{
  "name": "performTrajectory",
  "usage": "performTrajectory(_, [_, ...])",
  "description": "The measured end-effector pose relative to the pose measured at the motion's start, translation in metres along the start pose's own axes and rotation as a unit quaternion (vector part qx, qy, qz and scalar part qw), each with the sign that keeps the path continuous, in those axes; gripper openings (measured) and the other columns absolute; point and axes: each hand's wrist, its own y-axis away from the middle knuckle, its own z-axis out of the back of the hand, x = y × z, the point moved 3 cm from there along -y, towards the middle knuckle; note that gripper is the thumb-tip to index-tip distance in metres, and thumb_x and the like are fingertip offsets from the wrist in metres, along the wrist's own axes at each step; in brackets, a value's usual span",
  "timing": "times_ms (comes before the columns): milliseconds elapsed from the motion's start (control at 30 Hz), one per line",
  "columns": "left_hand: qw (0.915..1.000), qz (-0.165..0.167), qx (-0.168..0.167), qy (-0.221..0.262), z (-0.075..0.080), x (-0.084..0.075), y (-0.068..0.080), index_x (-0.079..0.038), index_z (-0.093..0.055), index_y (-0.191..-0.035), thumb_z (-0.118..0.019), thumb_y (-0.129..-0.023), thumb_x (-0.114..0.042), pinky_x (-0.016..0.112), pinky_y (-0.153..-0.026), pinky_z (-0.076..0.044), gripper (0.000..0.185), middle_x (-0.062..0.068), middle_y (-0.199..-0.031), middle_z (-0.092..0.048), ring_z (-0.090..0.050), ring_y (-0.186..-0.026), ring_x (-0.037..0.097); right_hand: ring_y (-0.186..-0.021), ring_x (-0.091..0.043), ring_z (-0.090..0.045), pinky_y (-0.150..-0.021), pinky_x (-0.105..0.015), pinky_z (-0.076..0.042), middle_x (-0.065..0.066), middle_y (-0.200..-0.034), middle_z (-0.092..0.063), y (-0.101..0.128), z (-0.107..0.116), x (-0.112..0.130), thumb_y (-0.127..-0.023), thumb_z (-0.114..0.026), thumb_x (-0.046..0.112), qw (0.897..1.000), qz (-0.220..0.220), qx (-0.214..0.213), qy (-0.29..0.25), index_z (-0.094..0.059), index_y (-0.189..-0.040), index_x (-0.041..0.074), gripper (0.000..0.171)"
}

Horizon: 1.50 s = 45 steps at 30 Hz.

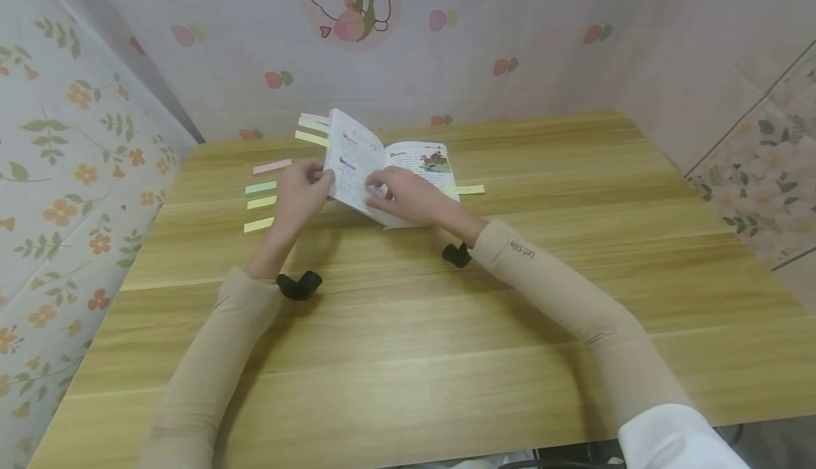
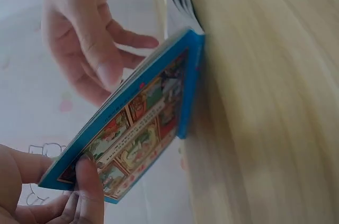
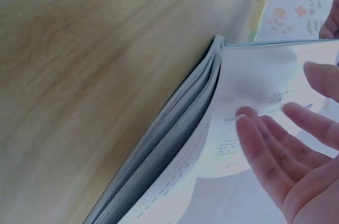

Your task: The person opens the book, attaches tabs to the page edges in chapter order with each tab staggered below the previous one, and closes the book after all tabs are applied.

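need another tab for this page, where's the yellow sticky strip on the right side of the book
In the head view the yellow strip lies flat on the wooden table, just right of the open book, beyond the right hand.

Wooden table bears open book, perhaps eight sticky strips.

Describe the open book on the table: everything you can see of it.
The book is a slim paperback with a blue cover bearing colourful illustrated panels, as the left wrist view shows. It lies open on the wooden table, its white pages printed with text and a coloured picture on the right page. The left half is lifted and tilted up, gripped at its edge by the left hand. The right hand rests with straight fingers on the pages. Pastel sticky strips lie on the table beside it.
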Motion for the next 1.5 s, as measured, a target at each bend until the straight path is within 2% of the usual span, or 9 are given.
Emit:
performTrajectory(133, [0.9997, -0.008, -0.002, 0.023, -0.005, -0.007, -0.001, 0.012, -0.064, -0.120, -0.053, -0.096, -0.006, 0.019, -0.059, -0.055, 0.032, 0.026, -0.106, -0.071, -0.071, -0.081, 0.033, -0.097, -0.022, -0.066, -0.086, -0.030, -0.053, -0.015, -0.122, -0.065, 0.000, 0.006, 0.001, -0.103, -0.060, 0.022, 0.998, 0.007, -0.037, -0.043, -0.058, -0.132, -0.001, 0.037])
performTrajectory(300, [0.9993, -0.026, -0.005, 0.025, -0.011, -0.017, 0.000, 0.010, -0.065, -0.120, -0.056, -0.097, -0.010, 0.017, -0.057, -0.052, 0.032, 0.023, -0.104, -0.072, -0.070, -0.082, 0.031, -0.090, -0.022, -0.068, -0.081, -0.029, -0.054, -0.013, -0.111, -0.068, -0.001, 0.011, 0.001, -0.103, -0.059, 0.021, 0.993, 0.005, -0.077, -0.085, -0.059, -0.127, 0.001, 0.031])
performTrajectory(433, [0.9994, -0.031, 0.002, 0.015, -0.016, -0.024, 0.000, 0.005, -0.065, -0.122, -0.057, -0.098, -0.017, 0.022, -0.064, -0.053, 0.034, 0.019, -0.108, -0.072, -0.070, -0.091, 0.030, -0.082, -0.022, -0.069, -0.072, -0.030, -0.057, -0.012, -0.105, -0.069, 0.002, 0.013, 0.000, -0.104, -0.058, 0.023, 0.987, -0.003, -0.092, -0.129, -0.058, -0.126, 0.002, 0.030])
performTrajectory(633, [0.9966, -0.054, 0.028, 0.056, -0.024, -0.032, -0.003, 0.006, -0.063, -0.124, -0.056, -0.102, -0.020, 0.034, -0.077, -0.059, 0.035, 0.020, -0.112, -0.070, -0.069, -0.094, 0.030, -0.080, -0.029, -0.071, -0.072, -0.044, -0.059, -0.011, -0.105, -0.067, 0.006, 0.017, 0.000, -0.106, -0.054, 0.029, 0.972, -0.009, -0.109, -0.208, -0.056, -0.124, 0.005, 0.030])
performTrajectory(800, [0.9930, -0.042, 0.042, 0.102, -0.033, -0.036, -0.003, 0.007, -0.061, -0.126, -0.050, -0.106, -0.024, 0.043, -0.084, -0.059, 0.039, 0.021, -0.112, -0.068, -0.070, -0.095, 0.032, -0.079, -0.031, -0.072, -0.073, -0.049, -0.059, -0.010, -0.105, -0.068, 0.007, 0.019, -0.004, -0.107, -0.049, 0.035, 0.963, -0.028, -0.118, -0.241, -0.057, -0.124, 0.005, 0.036])
performTrajectory(1000, [0.9895, -0.041, 0.058, 0.126, -0.044, -0.043, -0.003, 0.009, -0.058, -0.128, -0.044, -0.109, -0.022, 0.039, -0.082, -0.059, 0.038, 0.022, -0.111, -0.066, -0.069, -0.094, 0.034, -0.079, -0.033, -0.072, -0.072, -0.051, -0.060, -0.014, -0.102, -0.066, 0.011, 0.026, -0.009, -0.106, -0.049, 0.039, 0.943, -0.043, -0.141, -0.297, -0.058, -0.127, 0.000, 0.045])
performTrajectory(1100, [0.9891, -0.045, 0.065, 0.125, -0.051, -0.044, -0.003, 0.008, -0.057, -0.127, -0.046, -0.108, -0.018, 0.037, -0.081, -0.060, 0.035, 0.023, -0.112, -0.065, -0.069, -0.094, 0.034, -0.077, -0.035, -0.071, -0.071, -0.051, -0.060, -0.015, -0.099, -0.068, 0.013, 0.031, -0.010, -0.104, -0.053, 0.040, 0.939, -0.049, -0.155, -0.303, -0.060, -0.124, -0.002, 0.046])
performTrajectory(1233, [0.9891, -0.057, 0.080, 0.110, -0.058, -0.044, -0.003, 0.009, -0.056, -0.128, -0.048, -0.106, -0.015, 0.043, -0.082, -0.059, 0.033, 0.024, -0.113, -0.065, -0.069, -0.094, 0.035, -0.071, -0.031, -0.071, -0.068, -0.047, -0.060, -0.017, -0.095, -0.070, 0.015, 0.036, -0.013, -0.103, -0.057, 0.033, 0.940, -0.051, -0.169, -0.291, -0.062, -0.120, -0.004, 0.040])
performTrajectory(1500, [0.9845, -0.087, 0.151, 0.019, -0.068, -0.037, -0.001, 0.011, -0.050, -0.134, -0.050, -0.106, -0.018, 0.041, -0.078, -0.059, 0.040, 0.023, -0.108, -0.066, -0.069, -0.090, 0.036, -0.062, -0.020, -0.068, -0.062, -0.034, -0.060, -0.018, -0.093, -0.073, 0.022, 0.044, -0.019, -0.097, -0.055, 0.013, 0.941, -0.064, -0.199, -0.265, -0.066, -0.118, -0.006, 0.030])
